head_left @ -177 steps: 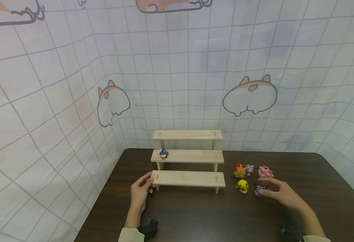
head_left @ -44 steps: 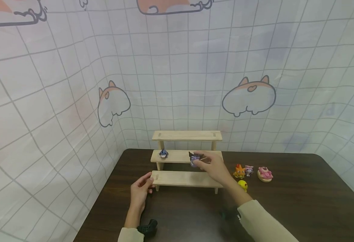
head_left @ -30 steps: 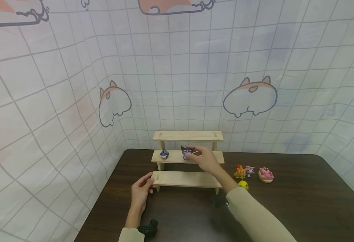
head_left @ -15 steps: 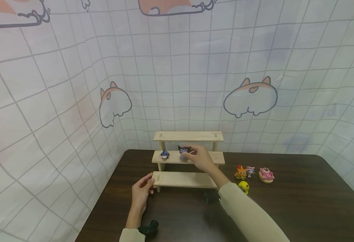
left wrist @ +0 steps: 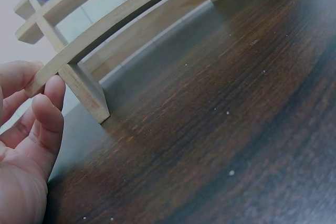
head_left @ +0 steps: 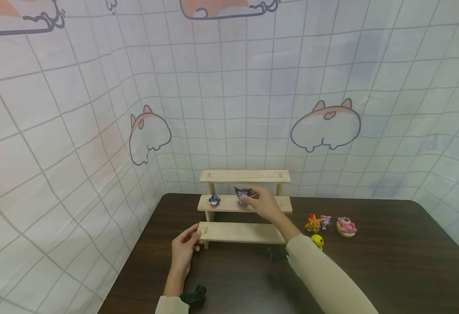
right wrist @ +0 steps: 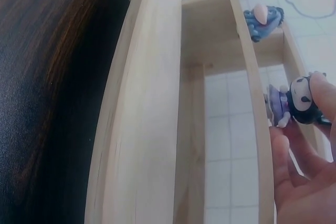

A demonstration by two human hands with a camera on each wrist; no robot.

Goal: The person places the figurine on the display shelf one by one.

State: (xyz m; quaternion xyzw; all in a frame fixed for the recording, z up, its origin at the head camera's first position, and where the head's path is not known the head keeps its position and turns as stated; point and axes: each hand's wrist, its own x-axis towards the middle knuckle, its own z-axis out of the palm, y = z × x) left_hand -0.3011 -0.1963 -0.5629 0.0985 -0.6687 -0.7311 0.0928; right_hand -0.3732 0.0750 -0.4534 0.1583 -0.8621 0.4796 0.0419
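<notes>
A: Wooden three-step display shelf point(head_left: 245, 203) — what differs?

B: The right hand point(head_left: 266, 204), which pinches the black-and-purple toy figure point(head_left: 242, 196), has carried it from the table to the middle step, near the small blue figure point(head_left: 213, 199).

A: Counts, room?

B: Four figures on the dark table point(head_left: 390, 261); left hand point(head_left: 183, 249) grips the bottom step's end — top step bare.
</notes>
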